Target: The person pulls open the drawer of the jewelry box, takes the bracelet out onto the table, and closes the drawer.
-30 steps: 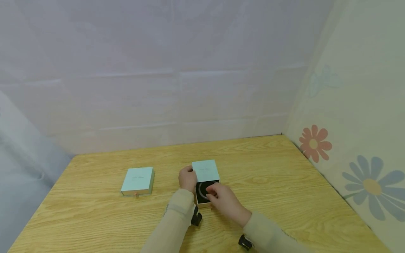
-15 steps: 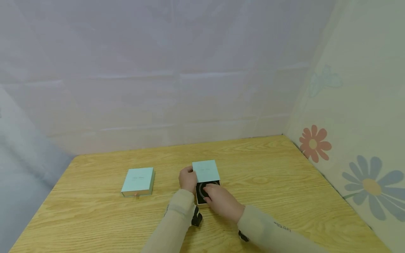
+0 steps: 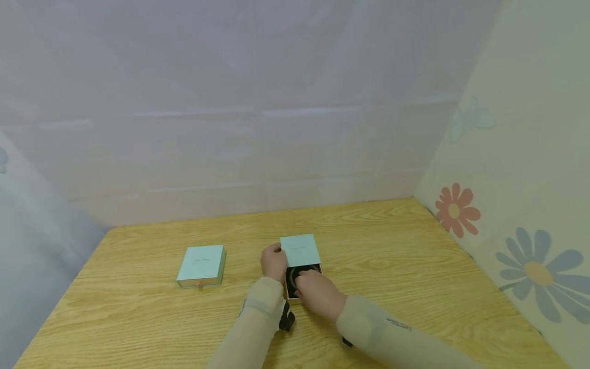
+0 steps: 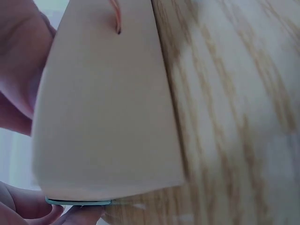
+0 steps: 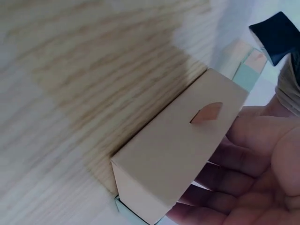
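Observation:
A light-blue drawer box (image 3: 300,249) lies on the table with its black-lined drawer (image 3: 291,292) pulled partway toward me. Inside the drawer is a dark ring-shaped thing, perhaps a bracelet (image 3: 293,274), partly covered by my right hand. My left hand (image 3: 274,263) grips the left side of the box's sleeve. My right hand (image 3: 320,294) reaches into the drawer over the ring, its fingertips hidden. The right wrist view shows the drawer's pale front (image 5: 171,145) with a small ribbon pull (image 5: 208,112) and my bent fingers behind it. The left wrist view also shows that front (image 4: 108,108) up close.
To the left lies a second light-blue box (image 3: 201,264), shut, with a small pull tab in front. Both boxes stand on a wood-grain table (image 3: 392,246). A pale curtain (image 3: 230,128) hangs behind, and a flower-patterned one (image 3: 521,195) at the right.
My right hand has shifted slightly left and deeper over the drawer, from pinched fingers at the ring to fingers bent down inside. The left hand and both boxes have stayed put.

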Available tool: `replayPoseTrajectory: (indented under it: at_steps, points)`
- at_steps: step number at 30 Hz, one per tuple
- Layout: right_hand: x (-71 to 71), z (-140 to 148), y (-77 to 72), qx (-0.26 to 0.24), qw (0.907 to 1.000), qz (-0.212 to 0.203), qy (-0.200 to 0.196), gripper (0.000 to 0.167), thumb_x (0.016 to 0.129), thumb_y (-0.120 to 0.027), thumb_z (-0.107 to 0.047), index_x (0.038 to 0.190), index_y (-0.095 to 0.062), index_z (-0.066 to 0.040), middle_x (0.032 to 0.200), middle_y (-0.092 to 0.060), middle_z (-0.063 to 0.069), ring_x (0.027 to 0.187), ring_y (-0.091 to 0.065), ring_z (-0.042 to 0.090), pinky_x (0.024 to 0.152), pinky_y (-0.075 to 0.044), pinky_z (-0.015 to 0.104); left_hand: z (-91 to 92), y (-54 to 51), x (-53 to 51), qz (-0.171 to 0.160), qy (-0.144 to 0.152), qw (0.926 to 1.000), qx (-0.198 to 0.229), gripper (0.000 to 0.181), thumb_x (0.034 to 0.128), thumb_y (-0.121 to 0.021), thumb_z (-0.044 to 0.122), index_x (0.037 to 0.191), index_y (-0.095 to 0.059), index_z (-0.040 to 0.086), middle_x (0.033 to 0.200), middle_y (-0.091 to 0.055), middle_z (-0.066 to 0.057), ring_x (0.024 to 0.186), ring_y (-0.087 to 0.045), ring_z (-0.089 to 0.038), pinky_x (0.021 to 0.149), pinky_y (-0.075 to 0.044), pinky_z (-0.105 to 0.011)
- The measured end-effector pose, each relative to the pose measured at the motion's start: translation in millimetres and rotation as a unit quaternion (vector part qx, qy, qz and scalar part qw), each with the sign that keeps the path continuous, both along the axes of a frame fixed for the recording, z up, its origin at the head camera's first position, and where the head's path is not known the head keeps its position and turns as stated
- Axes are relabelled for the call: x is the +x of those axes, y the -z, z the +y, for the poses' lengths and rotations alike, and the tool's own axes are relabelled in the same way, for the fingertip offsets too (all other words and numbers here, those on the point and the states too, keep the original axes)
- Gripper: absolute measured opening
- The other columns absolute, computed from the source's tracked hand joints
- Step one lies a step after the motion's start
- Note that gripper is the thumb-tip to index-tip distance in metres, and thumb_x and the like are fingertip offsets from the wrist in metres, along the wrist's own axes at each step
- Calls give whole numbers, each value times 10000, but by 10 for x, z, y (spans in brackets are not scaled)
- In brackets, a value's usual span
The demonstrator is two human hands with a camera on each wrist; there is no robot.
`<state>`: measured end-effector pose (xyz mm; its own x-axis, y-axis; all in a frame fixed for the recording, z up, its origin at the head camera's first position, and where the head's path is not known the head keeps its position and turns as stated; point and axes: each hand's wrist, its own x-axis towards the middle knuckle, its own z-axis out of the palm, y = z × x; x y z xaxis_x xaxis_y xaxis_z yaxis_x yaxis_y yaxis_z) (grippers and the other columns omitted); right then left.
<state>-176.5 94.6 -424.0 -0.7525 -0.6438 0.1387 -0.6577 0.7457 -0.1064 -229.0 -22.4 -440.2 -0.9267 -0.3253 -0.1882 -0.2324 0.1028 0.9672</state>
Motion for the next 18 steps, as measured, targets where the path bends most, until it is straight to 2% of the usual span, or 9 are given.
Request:
replayPoseTrajectory:
  at_steps: [4, 6, 11, 15, 18]
  points:
    - [-5, -27, 19, 393, 9978, 522, -61, 204, 809, -785, -107, 642, -669, -88, 614, -588, 14, 599, -573, 161, 653, -498, 299, 2, 3, 2, 3, 4, 10000, -15, 377, 965, -426, -54, 1319, -552, -83, 1296, -553, -258, 1185, -513, -402, 864, -469, -448]
    - [-13, -43, 34, 564, 9960, 684, -51, 197, 816, -783, -133, 650, -684, -93, 620, -603, 14, 606, -583, 162, 653, -502, 297, 2, 2, 2, 9, 11, 10000, -23, 378, 964, -423, -55, 1319, -551, -84, 1296, -552, -261, 1181, -515, -404, 855, -468, -449]
    - [-19, -66, 71, 759, 9930, 905, -42, 229, 833, -751, -94, 621, -666, -107, 604, -601, 10, 591, -576, 152, 635, -498, 289, 4, 1, 1, 26, 7, 10000, -85, 372, 967, -423, -51, 1314, -552, -91, 1281, -559, -266, 1158, -528, -400, 813, -464, -431]
    - [4, -74, 62, 819, 9902, 1122, -120, 276, 814, -734, -16, 583, -618, -114, 582, -585, 11, 566, -562, 147, 631, -490, 285, 4, -4, -3, 59, -9, 9999, -101, 365, 968, -429, -51, 1307, -554, -97, 1274, -561, -269, 1165, -523, -409, 879, -471, -464]
    - [14, -77, 52, 777, 9908, 1106, -114, 292, 804, -734, 0, 573, -600, -120, 571, -574, 6, 557, -550, 144, 629, -481, 277, 0, -6, -7, 103, 0, 9999, -123, 366, 962, -428, -58, 1303, -552, -108, 1270, -561, -276, 1169, -518, -419, 913, -465, -486]
